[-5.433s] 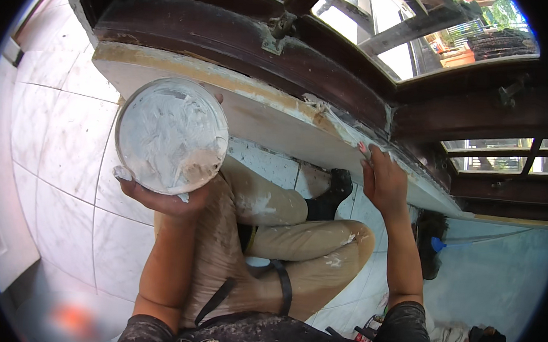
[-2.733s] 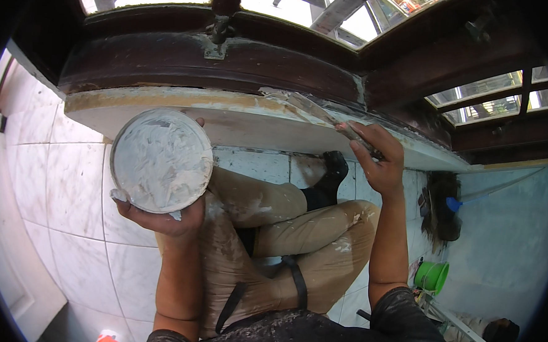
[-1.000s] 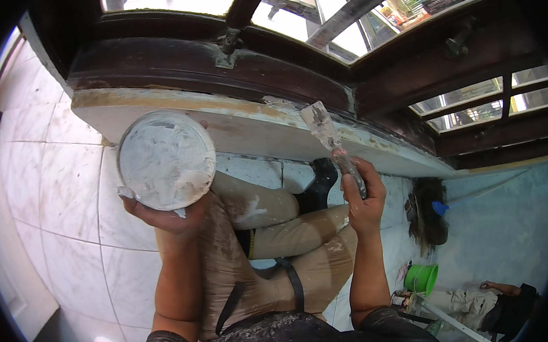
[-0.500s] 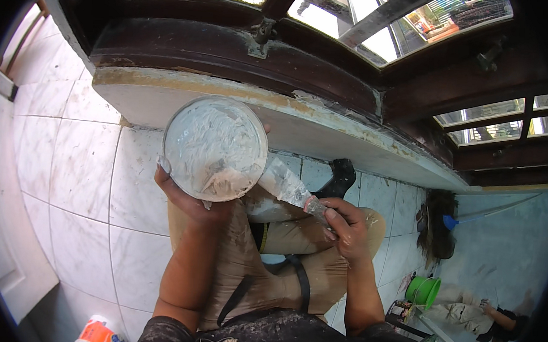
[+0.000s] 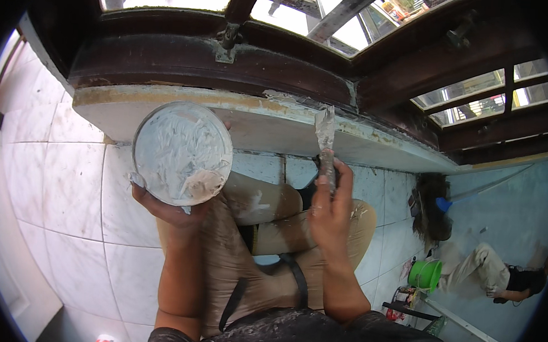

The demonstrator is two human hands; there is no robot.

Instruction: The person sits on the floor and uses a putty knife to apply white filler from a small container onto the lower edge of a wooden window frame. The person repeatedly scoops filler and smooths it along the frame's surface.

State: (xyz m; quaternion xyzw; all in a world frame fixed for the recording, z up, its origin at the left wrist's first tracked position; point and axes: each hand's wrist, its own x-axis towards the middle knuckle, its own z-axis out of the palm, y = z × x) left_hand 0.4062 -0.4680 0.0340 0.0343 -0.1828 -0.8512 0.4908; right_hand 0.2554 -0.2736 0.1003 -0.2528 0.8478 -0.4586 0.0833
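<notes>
My left hand (image 5: pixel 171 214) is closed on the rim of a round lid-like pan (image 5: pixel 170 144), holding it up from below. Pale filler is smeared across the pan, with a thicker beige lump of putty (image 5: pixel 204 184) near its lower right rim. A putty knife (image 5: pixel 327 133) is gripped in my right hand (image 5: pixel 332 214), its coated blade pointing up at the edge of the window sill (image 5: pixel 400 135). Whether the blade touches the sill I cannot tell. Bits of filler stick to my left fingers, and my crossed legs (image 5: pixel 272 214) lie under both hands.
Dark wooden window frames (image 5: pixel 150 50) rise above the sill. At right are a broom head (image 5: pixel 432 207), a blue-headed tool (image 5: pixel 444 204), a green bucket (image 5: pixel 425 274) and another person (image 5: pixel 488 275). A white tub (image 5: pixel 107 340) stands lower left, near a white door (image 5: pixel 18 269).
The putty knife has left the pan's side and swung up and right to the sill, its blade now pointing upward. The pan sits further left in view. The other person has shifted posture.
</notes>
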